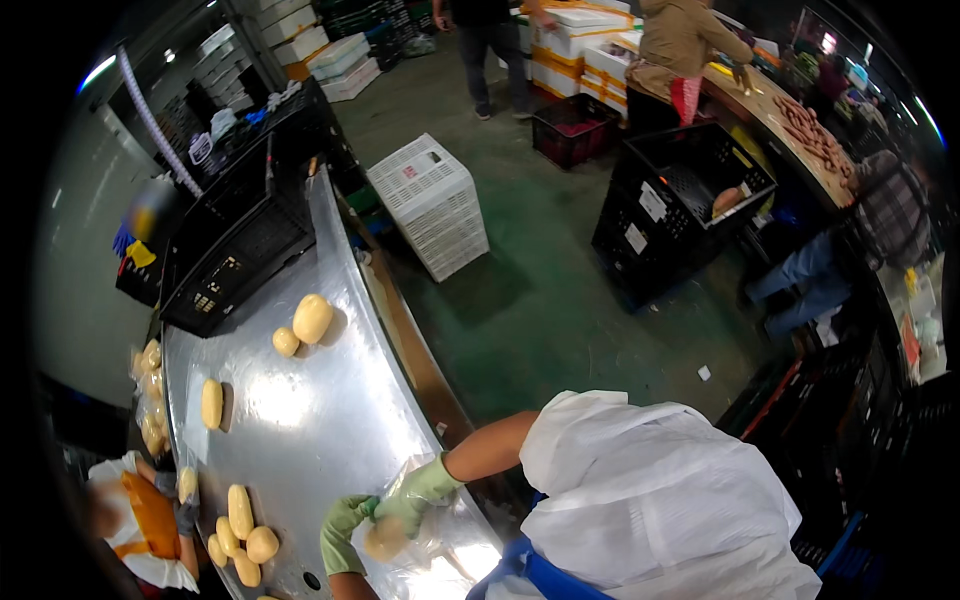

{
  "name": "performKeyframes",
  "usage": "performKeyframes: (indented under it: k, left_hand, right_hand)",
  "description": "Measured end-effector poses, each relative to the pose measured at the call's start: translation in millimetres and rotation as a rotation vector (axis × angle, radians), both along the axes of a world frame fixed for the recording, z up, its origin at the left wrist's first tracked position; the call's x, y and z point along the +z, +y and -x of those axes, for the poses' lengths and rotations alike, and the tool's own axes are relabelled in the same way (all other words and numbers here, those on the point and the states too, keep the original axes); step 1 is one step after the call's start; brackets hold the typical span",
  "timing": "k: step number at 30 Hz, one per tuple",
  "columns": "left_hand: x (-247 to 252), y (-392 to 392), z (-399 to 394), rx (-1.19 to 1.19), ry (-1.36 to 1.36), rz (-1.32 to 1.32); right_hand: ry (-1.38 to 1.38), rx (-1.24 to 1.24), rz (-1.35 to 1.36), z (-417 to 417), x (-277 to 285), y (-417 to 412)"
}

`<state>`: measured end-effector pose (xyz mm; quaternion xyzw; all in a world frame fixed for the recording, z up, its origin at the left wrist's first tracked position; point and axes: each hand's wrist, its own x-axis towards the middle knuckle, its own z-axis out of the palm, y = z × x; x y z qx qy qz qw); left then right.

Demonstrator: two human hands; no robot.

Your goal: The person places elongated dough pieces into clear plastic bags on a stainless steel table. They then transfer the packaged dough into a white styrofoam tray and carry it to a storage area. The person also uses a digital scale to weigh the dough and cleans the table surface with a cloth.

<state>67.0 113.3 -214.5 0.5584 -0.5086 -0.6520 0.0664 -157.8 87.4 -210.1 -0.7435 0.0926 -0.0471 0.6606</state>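
Note:
A clear plastic bag [442, 529] lies over the near edge of the metal table, with a pale yellow peeled vegetable [385, 540], probably a potato, in it. My right hand [412, 501], in a light green glove, reaches into or under the film and grips the vegetable's top. Beside it, my left hand [346, 529], gloved the same way, pinches the bag's edge with its fingertips. The film and gloves blur together, so the exact finger positions are partly hidden. Left of my hands sits a group of several peeled vegetables [240, 512] on the metal.
Other peeled vegetables [313, 319] rest on the metal table [330, 397]. Black crates [232, 255] stand at its far end. Across the table a co-worker's gloved hand [187, 517] is near a bagged vegetable. A white crate [431, 202] and black crates [675, 210] stand on the floor.

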Motion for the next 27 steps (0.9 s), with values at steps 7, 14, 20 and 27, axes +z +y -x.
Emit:
performKeyframes:
  k: [7,14,20,27]
  left_hand:
    - [11,31,31,0.26,-0.54,0.357]
    - [29,46,59,0.674,-0.575,0.686]
    - [-11,65,56,0.956,-0.386,0.847]
    - [-18,69,47,1.213,-0.551,0.866]
  right_hand:
    - [0.023,-0.052,0.013,6,1,-9]
    - [0.055,-0.035,0.0,-1,3,-4]
    - [0.141,0.056,-0.059,-7,4,3]
    - [0.151,0.115,-0.095,-20,7,-17]
